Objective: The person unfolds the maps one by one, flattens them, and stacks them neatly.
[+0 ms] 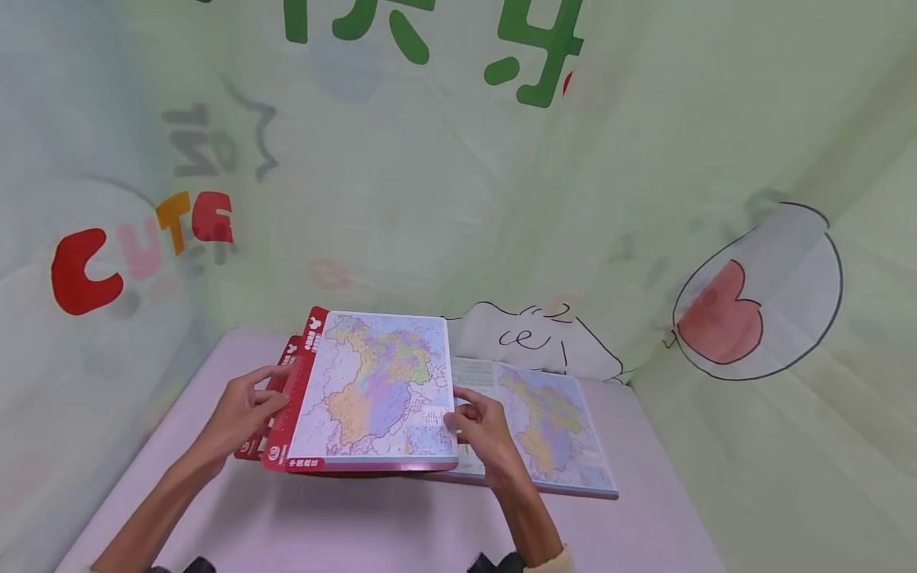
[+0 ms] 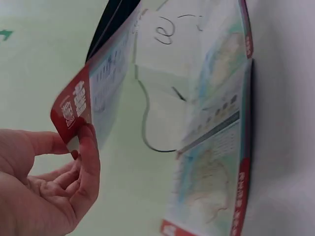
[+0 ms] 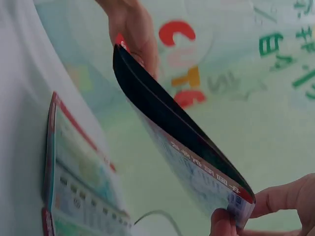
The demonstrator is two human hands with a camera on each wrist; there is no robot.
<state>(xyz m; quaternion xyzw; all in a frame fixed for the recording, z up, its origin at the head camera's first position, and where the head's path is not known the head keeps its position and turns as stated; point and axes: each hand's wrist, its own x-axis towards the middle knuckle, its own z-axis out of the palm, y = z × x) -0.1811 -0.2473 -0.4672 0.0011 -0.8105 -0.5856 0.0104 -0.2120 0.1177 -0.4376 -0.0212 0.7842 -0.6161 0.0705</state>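
Both hands hold a colored map sheet (image 1: pixel 383 382) with a red left border above the table, tilted toward the head camera. My left hand (image 1: pixel 243 414) pinches its red border between thumb and fingers; the left wrist view shows the pinched red corner (image 2: pixel 71 110). At the opposite edge, my right hand (image 1: pixel 487 434) grips the sheet between thumb and fingers. From the right wrist view, the held sheet (image 3: pixel 197 162) bows, and a dark layer (image 3: pixel 162 103) shows along its other side.
On the pink-white table (image 1: pixel 344 525) lie more maps. One map (image 1: pixel 544 430) is at the right, and a red-bordered one (image 1: pixel 249 447) is partly hidden behind the held sheet at the left. A printed pale green curtain (image 1: pixel 444 199) hangs around the table.
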